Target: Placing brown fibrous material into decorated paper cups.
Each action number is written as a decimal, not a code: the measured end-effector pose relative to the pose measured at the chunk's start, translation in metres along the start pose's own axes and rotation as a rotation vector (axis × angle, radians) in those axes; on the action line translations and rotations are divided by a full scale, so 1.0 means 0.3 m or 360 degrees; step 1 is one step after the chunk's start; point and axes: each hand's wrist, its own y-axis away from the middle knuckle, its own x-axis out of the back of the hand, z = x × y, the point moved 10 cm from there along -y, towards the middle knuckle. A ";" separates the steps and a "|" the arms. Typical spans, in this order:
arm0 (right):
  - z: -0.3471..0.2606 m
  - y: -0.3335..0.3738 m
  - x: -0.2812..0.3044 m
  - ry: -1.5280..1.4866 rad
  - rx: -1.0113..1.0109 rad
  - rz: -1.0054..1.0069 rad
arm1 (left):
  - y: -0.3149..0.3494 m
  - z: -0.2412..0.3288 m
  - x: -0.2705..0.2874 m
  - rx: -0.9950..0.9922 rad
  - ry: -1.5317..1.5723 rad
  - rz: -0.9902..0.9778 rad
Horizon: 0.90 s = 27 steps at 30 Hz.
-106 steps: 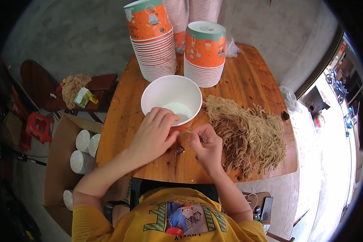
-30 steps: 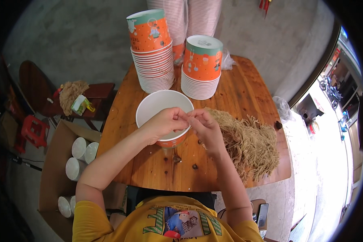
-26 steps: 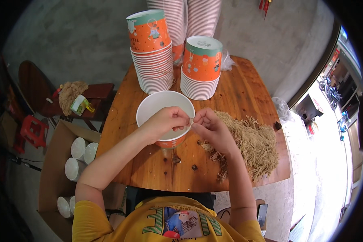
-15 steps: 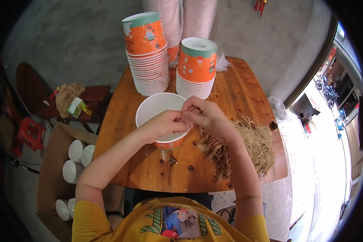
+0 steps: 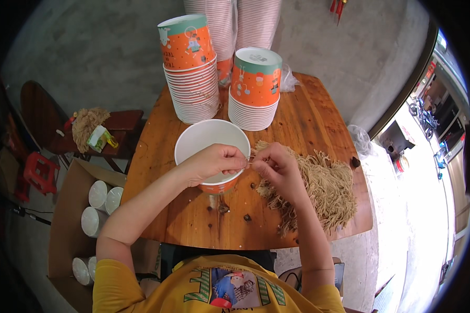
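Observation:
A white-lined paper bucket point(image 5: 198, 141) with an orange outside stands upright on the wooden table. My left hand point(image 5: 219, 163) reaches over its opening, fingers closed in a pinch beside the right part of the rim. Just right of the bucket, my right hand point(image 5: 279, 171) is pinched too. Between the two sets of fingertips runs a thin pale strand point(image 5: 250, 163), too fine to tell its material. A heap of tan cords point(image 5: 326, 190) lies under and beside my right hand and forearm.
Behind the bucket stand two stacks of upside-down orange buckets point(image 5: 190, 49) point(image 5: 256, 83), with taller wrapped stacks point(image 5: 258, 23) farther back. Left of the table point(image 5: 167, 224) is a cardboard box point(image 5: 68, 219) holding white cups. A bench point(image 5: 125, 125) carries another tan bundle point(image 5: 89, 125).
My right hand has moved right and slightly down, away from my left hand, and the thin strand now shows between them. My left hand has barely moved.

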 end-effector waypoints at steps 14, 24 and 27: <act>-0.031 0.070 -0.101 0.0067 -0.0188 0.0322 | 0.011 -0.048 0.000 0.0392 0.0451 0.0007; -0.089 0.084 -0.126 0.0319 -0.0019 0.0103 | 0.018 -0.075 0.031 0.0382 0.0522 0.0087; -0.025 0.091 -0.121 0.0045 -0.0139 0.0111 | 0.004 -0.067 0.031 0.0277 0.0537 0.0046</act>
